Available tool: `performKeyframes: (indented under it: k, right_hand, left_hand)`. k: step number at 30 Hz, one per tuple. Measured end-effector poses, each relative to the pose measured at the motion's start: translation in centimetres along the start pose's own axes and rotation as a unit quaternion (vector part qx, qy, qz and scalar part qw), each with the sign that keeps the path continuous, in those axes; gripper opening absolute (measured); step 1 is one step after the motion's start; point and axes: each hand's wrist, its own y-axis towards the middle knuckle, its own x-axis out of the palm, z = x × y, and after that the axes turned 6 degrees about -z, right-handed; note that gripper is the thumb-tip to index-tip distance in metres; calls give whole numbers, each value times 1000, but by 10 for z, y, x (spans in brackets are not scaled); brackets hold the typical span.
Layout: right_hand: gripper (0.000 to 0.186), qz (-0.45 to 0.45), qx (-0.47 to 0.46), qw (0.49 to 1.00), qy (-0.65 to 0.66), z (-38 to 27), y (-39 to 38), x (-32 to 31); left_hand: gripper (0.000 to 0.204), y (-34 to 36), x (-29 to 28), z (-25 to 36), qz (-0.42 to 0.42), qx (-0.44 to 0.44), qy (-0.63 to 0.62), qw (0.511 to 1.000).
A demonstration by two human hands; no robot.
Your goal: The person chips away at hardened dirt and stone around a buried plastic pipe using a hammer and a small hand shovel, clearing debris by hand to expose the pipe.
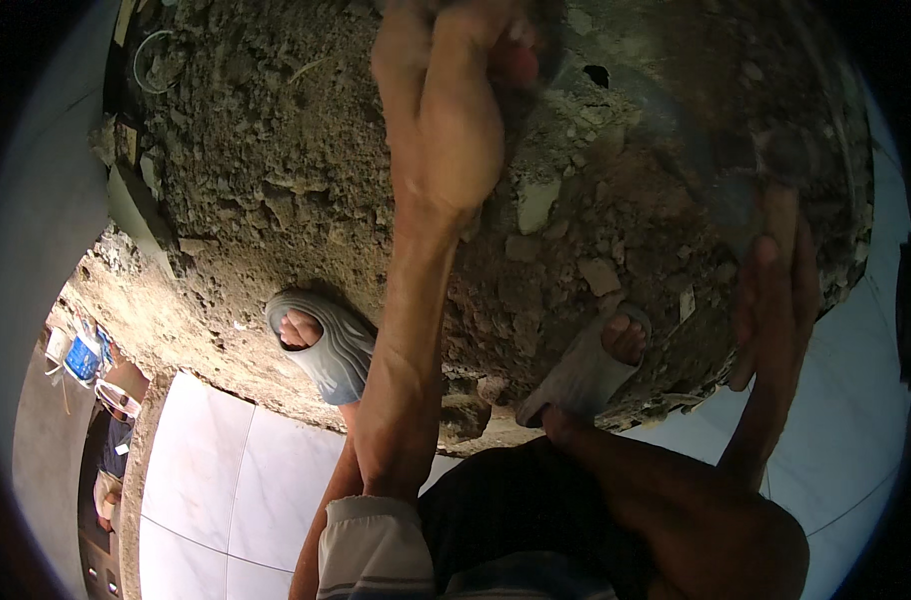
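Observation:
My left hand [446,90] is at the top centre over the rough, broken ground [256,130]. Its fingers are curled, and a small red shape beside them is too blurred to name. At the right my right hand [771,285] is closed around the wooden handle [781,210] of a tool, whose dark head is smeared by motion. Loose rubble and a pale broken chunk [536,205] lie between my hands. My feet in grey sandals [326,360] stand on the rubble below.
White floor tiles [196,450] border the rough patch below and at the right. Broken tile pieces [141,215] line its left edge. A blue container [83,357] and other small items sit at the far left.

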Motion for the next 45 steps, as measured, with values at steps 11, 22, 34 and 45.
performKeyframes:
  k: [11, 22, 34, 45]
  right_hand:
    - [69, -11, 24, 997, 68, 20, -2, -12]
    - [65, 119, 22, 978, 169, 41, -8, -38]
    - [57, 111, 30, 979, 166, 62, -8, -53]
    - [43, 320, 40, 925, 200, 60, -10, -74]
  left_hand:
    - [21, -58, 21, 6, -134, 15, 115, 984]
    - [34, -115, 94, -50, -361, 77, 448, 815]
    - [32, -100, 147, -66, -325, 119, 460, 817]
    - [45, -97, 167, -92, -225, 62, 465, 854]
